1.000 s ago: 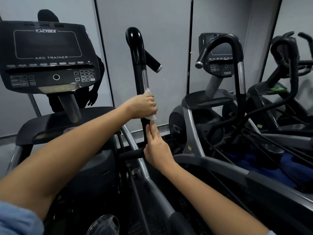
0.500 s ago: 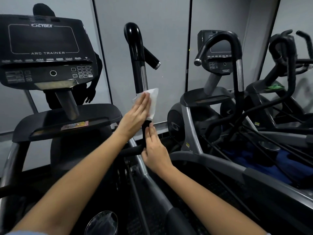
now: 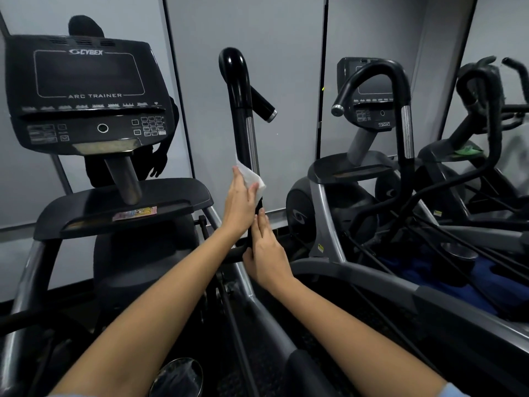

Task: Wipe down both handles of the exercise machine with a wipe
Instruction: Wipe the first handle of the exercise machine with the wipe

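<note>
Dim, flat light here; soft sheen on the handle (image 3: pixel 235 81), dark shadow (image 3: pixel 86 25) on the wall (image 3: pixel 272 53), edges bowing, slightly soft.
</note>
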{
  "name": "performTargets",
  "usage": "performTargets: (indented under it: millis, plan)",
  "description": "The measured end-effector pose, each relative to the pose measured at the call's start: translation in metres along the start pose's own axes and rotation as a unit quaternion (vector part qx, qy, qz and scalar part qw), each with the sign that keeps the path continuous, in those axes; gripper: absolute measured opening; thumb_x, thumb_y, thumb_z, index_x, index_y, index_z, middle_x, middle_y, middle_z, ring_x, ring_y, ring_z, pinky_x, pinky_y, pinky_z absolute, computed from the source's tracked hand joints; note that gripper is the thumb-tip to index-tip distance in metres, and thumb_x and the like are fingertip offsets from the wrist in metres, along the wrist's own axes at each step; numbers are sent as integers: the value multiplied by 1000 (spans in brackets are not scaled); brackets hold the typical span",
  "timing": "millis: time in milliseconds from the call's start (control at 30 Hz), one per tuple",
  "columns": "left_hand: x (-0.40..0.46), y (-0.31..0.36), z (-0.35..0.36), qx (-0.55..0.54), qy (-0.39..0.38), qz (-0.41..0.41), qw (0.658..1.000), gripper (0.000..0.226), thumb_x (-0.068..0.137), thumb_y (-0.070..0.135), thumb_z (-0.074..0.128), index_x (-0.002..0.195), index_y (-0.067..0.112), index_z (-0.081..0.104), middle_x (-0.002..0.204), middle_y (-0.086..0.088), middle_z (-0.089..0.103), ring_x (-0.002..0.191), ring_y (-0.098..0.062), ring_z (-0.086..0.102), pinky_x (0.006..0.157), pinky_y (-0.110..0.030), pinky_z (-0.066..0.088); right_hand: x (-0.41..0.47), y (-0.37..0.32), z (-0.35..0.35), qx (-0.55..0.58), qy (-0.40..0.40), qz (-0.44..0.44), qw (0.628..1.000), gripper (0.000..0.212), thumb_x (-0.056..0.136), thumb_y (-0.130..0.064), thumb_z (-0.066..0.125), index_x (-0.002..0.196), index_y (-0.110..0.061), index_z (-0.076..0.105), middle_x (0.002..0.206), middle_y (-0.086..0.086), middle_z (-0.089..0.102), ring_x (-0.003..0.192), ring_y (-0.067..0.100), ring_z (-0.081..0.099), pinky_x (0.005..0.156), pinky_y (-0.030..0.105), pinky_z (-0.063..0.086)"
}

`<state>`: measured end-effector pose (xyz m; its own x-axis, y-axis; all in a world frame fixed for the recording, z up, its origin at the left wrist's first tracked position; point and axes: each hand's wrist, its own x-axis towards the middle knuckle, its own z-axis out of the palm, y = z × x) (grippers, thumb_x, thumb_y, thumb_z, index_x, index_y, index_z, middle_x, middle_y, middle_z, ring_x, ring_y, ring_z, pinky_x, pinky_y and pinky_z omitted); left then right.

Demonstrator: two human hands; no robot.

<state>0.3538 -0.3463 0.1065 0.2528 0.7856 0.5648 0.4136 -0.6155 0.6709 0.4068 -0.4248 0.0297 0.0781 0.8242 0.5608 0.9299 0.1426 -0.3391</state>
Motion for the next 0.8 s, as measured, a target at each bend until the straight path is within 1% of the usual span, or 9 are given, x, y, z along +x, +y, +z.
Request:
performTargets:
  millis: [100, 167, 233, 300, 367, 567, 633, 733, 800]
  plan:
    - [20, 15, -6, -37, 0, -26, 999, 65, 101, 31, 34, 149, 4, 0, 156, -15, 18, 142, -27, 23, 115, -37, 24, 0, -2, 0, -5, -4, 13, 1000, 72, 87, -9, 43, 148, -3, 6, 157, 9, -8, 146, 19, 2, 98, 29, 45]
    - [32, 16, -11, -59, 2, -27, 998, 63, 100, 32, 36, 149, 3, 7, 152, -16, 27, 138, -29, 31, 114, -39, 28, 1, -1, -2, -14, -9, 14, 1000, 73, 87, -9, 44, 149, -4, 5, 157, 8, -9, 146, 19, 3, 96, 29, 46]
    - [32, 8, -11, -86, -5, -28, 996, 59, 99, 35, 39, 146, 5, 20, 141, -17, 42, 127, -30, 45, 107, -44, 39, 0, 1, -4, -14, -15, 8, 1000, 74, 86, -9, 44, 149, -5, 4, 157, 8, -10, 146, 20, 4, 96, 29, 46]
    - [20, -4, -6, -104, -19, -35, 994, 51, 98, 33, 41, 138, 3, 31, 130, -15, 51, 116, -26, 52, 96, -36, 46, -1, 1, -6, -2, -18, 3, 1000, 73, 87, -9, 44, 149, -4, 6, 157, 9, -8, 145, 21, 8, 96, 30, 45]
    - [8, -16, -2, -122, -36, -45, 991, 44, 98, 28, 43, 132, 1, 39, 124, -15, 55, 109, -23, 55, 86, -27, 45, -2, 0, -6, 8, -15, 4, 1000, 73, 86, -9, 46, 148, -4, 9, 158, 9, -3, 144, 22, 13, 97, 30, 44]
    - [17, -10, -6, -148, -28, -40, 988, 34, 97, 25, 47, 123, 3, 46, 109, -8, 56, 97, -18, 55, 68, -17, 44, -1, 1, -6, 14, -14, 8, 1000, 72, 87, -11, 46, 149, -6, 9, 158, 7, -3, 144, 20, 13, 96, 28, 44]
    - [17, -9, -7, -153, -29, -33, 987, 34, 97, 25, 47, 122, 3, 47, 107, -7, 57, 96, -18, 56, 66, -16, 45, -1, 2, -6, 18, -13, 10, 1000, 72, 87, -11, 46, 149, -7, 10, 158, 6, -3, 142, 21, 21, 94, 28, 45]
    - [3, -24, -2, -164, -66, -44, 983, 34, 96, 23, 48, 123, 1, 48, 109, -8, 58, 98, -18, 56, 70, -15, 47, -2, 3, -5, 40, -2, 20, 999, 71, 85, -7, 48, 148, -7, 15, 157, 8, 7, 133, 27, 37, 89, 29, 46]
    - [-10, -36, 3, -157, -87, -53, 982, 31, 96, 21, 49, 119, 1, 52, 104, -8, 60, 94, -16, 57, 68, -10, 47, -5, 4, -2, 56, 0, 32, 998, 69, 84, -6, 48, 147, -8, 19, 157, 10, 12, 125, 29, 46, 87, 29, 46]
